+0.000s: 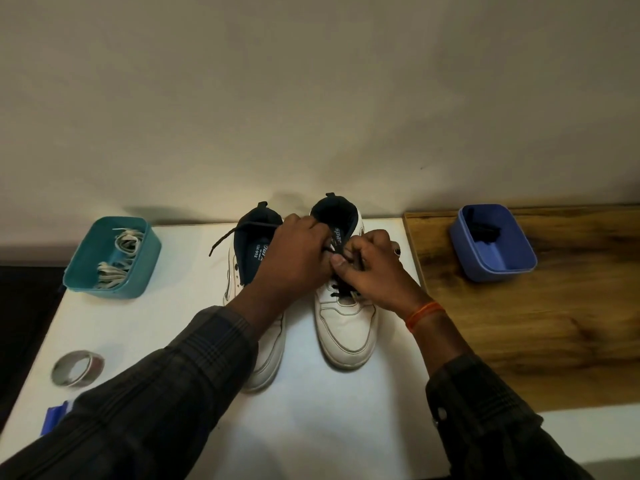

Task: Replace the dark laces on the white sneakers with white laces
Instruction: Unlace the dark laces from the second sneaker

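Head view: both hands meet over the right sneaker (346,317), forearms reaching in from the lower corners in dark checked sleeves. The left hand (294,258) comes across the left sneaker (266,348) with its fingers curled down onto the dark lace (341,252) at the right shoe's throat; the right hand (372,271) pinches the same lace between thumb and curled fingers, an orange thread band at its wrist and a dark ring on one finger. Where the fingertips meet the lace is shadowed, so the exact hold is hard to read. The left forearm covers most of the left shoe's upper; a loose dark lace end (225,239) trails out beside its collar. Insole print reads "spar" on the right shoe, partly covered; the left one's is too blurred. Both shoes stand on the white table (311,427). White laces (121,258) lie in a teal tub (138,278) to the left; a blue tub (498,268) with something dark inside sits on the wooden surface (554,341) to the right. A tape roll (78,368) lies near the left edge.
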